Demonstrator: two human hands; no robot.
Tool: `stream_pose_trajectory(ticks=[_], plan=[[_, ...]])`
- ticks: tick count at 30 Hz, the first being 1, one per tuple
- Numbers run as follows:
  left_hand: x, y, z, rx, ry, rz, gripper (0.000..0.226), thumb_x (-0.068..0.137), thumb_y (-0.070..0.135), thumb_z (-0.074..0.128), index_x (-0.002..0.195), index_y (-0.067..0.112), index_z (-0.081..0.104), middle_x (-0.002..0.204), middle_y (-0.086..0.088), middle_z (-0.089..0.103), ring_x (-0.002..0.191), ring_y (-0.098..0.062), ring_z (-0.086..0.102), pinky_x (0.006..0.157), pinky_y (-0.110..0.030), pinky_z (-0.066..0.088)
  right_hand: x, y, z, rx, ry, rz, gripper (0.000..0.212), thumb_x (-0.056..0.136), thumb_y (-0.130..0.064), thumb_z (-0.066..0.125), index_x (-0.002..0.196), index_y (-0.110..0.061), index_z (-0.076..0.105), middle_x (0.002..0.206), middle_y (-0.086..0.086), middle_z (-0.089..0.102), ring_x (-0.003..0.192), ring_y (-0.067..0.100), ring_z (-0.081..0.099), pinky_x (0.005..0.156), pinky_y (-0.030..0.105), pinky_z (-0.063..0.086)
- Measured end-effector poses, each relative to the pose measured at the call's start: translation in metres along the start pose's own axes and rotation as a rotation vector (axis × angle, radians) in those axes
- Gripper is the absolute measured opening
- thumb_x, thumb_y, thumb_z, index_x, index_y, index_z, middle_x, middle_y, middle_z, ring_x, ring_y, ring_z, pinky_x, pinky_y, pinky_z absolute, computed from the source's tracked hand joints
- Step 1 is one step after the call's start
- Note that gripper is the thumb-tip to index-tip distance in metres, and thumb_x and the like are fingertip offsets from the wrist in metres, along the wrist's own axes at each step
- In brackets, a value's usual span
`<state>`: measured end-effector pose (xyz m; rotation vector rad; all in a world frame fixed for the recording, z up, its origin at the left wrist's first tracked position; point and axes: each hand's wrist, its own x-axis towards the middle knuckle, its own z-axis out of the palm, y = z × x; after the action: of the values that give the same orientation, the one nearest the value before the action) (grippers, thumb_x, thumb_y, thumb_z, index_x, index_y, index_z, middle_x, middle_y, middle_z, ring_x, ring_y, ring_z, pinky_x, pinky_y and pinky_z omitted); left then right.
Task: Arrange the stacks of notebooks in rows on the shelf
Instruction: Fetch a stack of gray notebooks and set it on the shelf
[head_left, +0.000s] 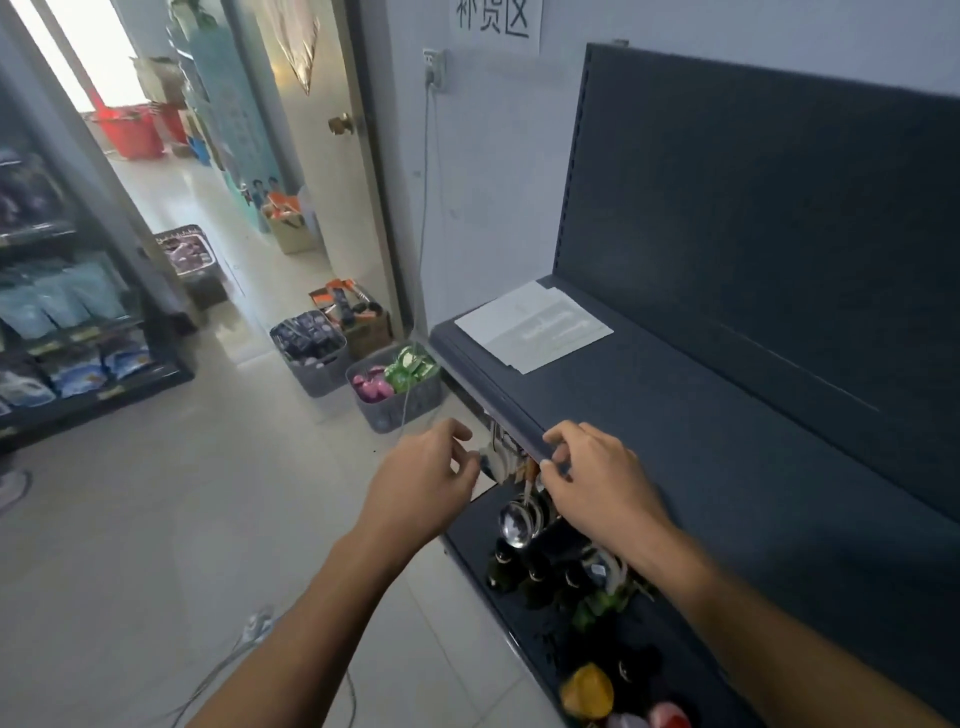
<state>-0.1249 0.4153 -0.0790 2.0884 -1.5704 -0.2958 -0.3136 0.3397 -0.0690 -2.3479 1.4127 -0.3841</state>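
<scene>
A dark grey shelf runs along the right with a tall back panel. Flat white notebooks or sheets lie at its far left end. My right hand rests over the shelf's front edge, fingers curled on the lip, holding nothing I can make out. My left hand hovers just left of that edge, fingers loosely bent and apart, empty. No notebook is in either hand.
Under the shelf's front edge hang ladles and utensils over a lower shelf with dark bottles. Grey baskets and boxes of goods sit on the floor by the door. A stocked rack stands at left.
</scene>
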Motion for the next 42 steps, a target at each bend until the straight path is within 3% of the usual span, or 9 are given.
stream_pose_trajectory(ticks=[3, 9, 13, 17, 22, 27, 34, 39, 42], plan=[[0.035, -0.029, -0.01, 0.008, -0.04, 0.064, 0.025, 0.096, 0.037, 0.053, 0.118, 0.026, 0.061, 0.08, 0.024, 0.055, 0.084, -0.008, 0.062, 0.076, -0.033, 0.053, 0.028, -0.016, 0.015, 0.003, 0.027, 0.07, 0.025, 0.096, -0.038, 0.054, 0.12, -0.033, 0.057, 0.103, -0.018, 0.057, 0.084, 0.006, 0.059, 0.073, 0.029, 0.05], [0.099, -0.064, -0.021, 0.009, -0.111, 0.153, 0.024, 0.096, 0.034, 0.053, 0.117, 0.026, 0.061, 0.088, 0.02, 0.06, 0.082, -0.007, 0.064, 0.078, -0.033, 0.055, 0.079, -0.032, 0.03, 0.026, 0.059, 0.226, 0.029, 0.096, -0.036, 0.056, 0.123, -0.029, 0.057, 0.108, -0.013, 0.056, 0.093, 0.012, 0.06, 0.081, 0.035, 0.053], [0.146, -0.079, -0.018, -0.013, -0.117, 0.181, 0.023, 0.096, 0.035, 0.052, 0.115, 0.026, 0.062, 0.096, 0.014, 0.064, 0.083, -0.008, 0.065, 0.078, -0.039, 0.058, 0.114, -0.032, 0.043, 0.053, 0.1, 0.266, 0.029, 0.095, -0.031, 0.057, 0.122, -0.022, 0.059, 0.109, -0.006, 0.056, 0.088, 0.015, 0.058, 0.074, 0.032, 0.049], [0.198, -0.085, -0.012, -0.027, -0.131, 0.227, 0.016, 0.096, 0.036, 0.052, 0.108, 0.028, 0.062, 0.094, 0.014, 0.064, 0.083, -0.006, 0.063, 0.076, -0.036, 0.058, 0.156, -0.03, 0.049, 0.097, 0.103, 0.379, 0.03, 0.092, -0.029, 0.059, 0.121, -0.022, 0.059, 0.116, -0.002, 0.056, 0.097, 0.018, 0.059, 0.084, 0.039, 0.052], [0.276, -0.082, 0.003, -0.005, -0.176, 0.287, 0.023, 0.096, 0.031, 0.054, 0.115, 0.022, 0.064, 0.099, 0.009, 0.065, 0.087, -0.011, 0.063, 0.081, -0.036, 0.056, 0.203, -0.012, 0.049, 0.179, 0.149, 0.529, 0.031, 0.089, -0.027, 0.061, 0.12, -0.02, 0.06, 0.117, 0.004, 0.053, 0.088, 0.019, 0.059, 0.08, 0.035, 0.051], [0.334, -0.077, 0.027, 0.083, -0.245, 0.362, 0.033, 0.096, 0.029, 0.053, 0.123, 0.012, 0.062, 0.111, -0.005, 0.063, 0.101, -0.023, 0.059, 0.081, -0.033, 0.049, 0.233, 0.007, 0.045, 0.187, 0.196, 0.696, 0.037, 0.088, -0.028, 0.062, 0.124, -0.017, 0.059, 0.12, 0.007, 0.052, 0.098, 0.023, 0.058, 0.08, 0.032, 0.048], [0.383, -0.067, 0.065, 0.243, -0.367, 0.397, 0.042, 0.098, 0.037, 0.05, 0.126, 0.005, 0.055, 0.118, -0.016, 0.058, 0.112, -0.033, 0.049, 0.098, -0.038, 0.039, 0.252, 0.022, 0.043, 0.422, 0.235, 0.907, 0.044, 0.088, -0.032, 0.063, 0.128, -0.017, 0.056, 0.122, 0.007, 0.057, 0.1, 0.021, 0.061, 0.081, 0.032, 0.049], [0.394, -0.058, 0.082, 0.16, -0.435, 0.399, 0.053, 0.098, 0.038, 0.056, 0.135, 0.003, 0.046, 0.127, -0.016, 0.051, 0.119, -0.034, 0.047, 0.096, -0.04, 0.043, 0.266, 0.026, 0.049, 0.609, 0.368, 1.016, 0.028, 0.083, -0.021, 0.064, 0.108, -0.009, 0.062, 0.097, 0.01, 0.069, 0.083, 0.021, 0.067, 0.071, 0.039, 0.056], [0.396, -0.054, 0.086, 0.136, -0.436, 0.421, 0.053, 0.095, 0.036, 0.06, 0.134, 0.004, 0.043, 0.123, -0.015, 0.051, 0.113, -0.035, 0.05, 0.09, -0.04, 0.044, 0.273, 0.024, 0.052, 0.748, 0.438, 1.061, 0.014, 0.081, -0.016, 0.064, 0.096, -0.016, 0.064, 0.09, 0.007, 0.073, 0.082, 0.021, 0.07, 0.076, 0.043, 0.061]])
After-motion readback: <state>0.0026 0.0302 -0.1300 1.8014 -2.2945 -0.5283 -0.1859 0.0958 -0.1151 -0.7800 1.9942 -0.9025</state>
